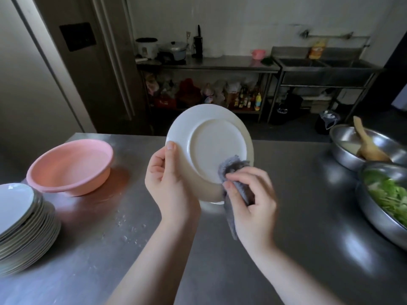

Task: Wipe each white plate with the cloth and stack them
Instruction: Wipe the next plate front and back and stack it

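1. Midway through a wipe: white plate (209, 148) held tilted above the steel bench (286, 216), underside and foot ring turned toward the camera.
2. Left hand (169, 183) gripping the plate's left rim, thumb curled over the edge, remaining fingers hidden behind it.
3. Right hand (251, 199) pinching a bunched grey cloth (233, 172) against the lower right of the underside; tail of the cloth hanging below the hand.
4. Crucially, unwiped underside lying up and to the left of the right fingers (240, 175); next stroke probably running that way.
5. Stack of plates (24, 227) at the bench's left edge, nearer the left hand, well apart from the held plate; exact count impossible to tell, well over ten.
6. Also on the bench: one pink basin (70, 168), two metal bowls (352, 148), nearer one holding greens (389, 194), farther one a wooden spoon (367, 144).
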{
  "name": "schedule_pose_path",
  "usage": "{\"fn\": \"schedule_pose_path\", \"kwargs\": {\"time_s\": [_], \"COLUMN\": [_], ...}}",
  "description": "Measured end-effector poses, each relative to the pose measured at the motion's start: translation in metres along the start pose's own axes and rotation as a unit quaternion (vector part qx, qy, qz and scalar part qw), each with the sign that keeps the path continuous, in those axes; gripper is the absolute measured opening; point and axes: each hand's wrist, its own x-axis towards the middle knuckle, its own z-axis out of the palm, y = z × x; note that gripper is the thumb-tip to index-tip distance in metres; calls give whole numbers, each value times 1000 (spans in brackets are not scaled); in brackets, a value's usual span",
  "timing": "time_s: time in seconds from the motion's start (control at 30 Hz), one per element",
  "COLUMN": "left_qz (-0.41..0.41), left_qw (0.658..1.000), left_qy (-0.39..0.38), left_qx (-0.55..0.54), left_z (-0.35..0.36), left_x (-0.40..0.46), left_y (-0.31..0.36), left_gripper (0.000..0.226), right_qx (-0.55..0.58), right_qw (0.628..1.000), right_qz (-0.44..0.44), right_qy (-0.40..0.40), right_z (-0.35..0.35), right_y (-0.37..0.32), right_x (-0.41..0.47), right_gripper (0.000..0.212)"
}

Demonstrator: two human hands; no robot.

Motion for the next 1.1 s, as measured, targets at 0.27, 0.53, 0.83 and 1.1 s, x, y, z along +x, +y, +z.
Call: {"fn": "schedule_pose_path", "kwargs": {"time_s": [0.27, 0.53, 0.83, 1.1], "left_qz": [-2, -46, -60, -41], "left_qw": [1000, 998, 996, 997], "left_qy": [-5, 6, 29, 23], "left_qx": [6, -40, -63, -55], "left_z": [16, 14, 12, 6], "left_x": [-12, -10, 0, -2], "left_y": [-4, -2, 12, 14], "left_gripper": [17, 18, 19, 25], "right_qx": [-44, -48, -18, -41], "right_qw": [987, 971, 993, 998], "right_qz": [-142, -212, -106, 12], "right_qy": [-52, -96, -47, 48], "right_z": [3, 1, -6, 0], "right_y": [-7, -6, 2, -6], "right_x": [18, 32, 44, 36], "right_gripper": [10, 11, 15, 15]}}
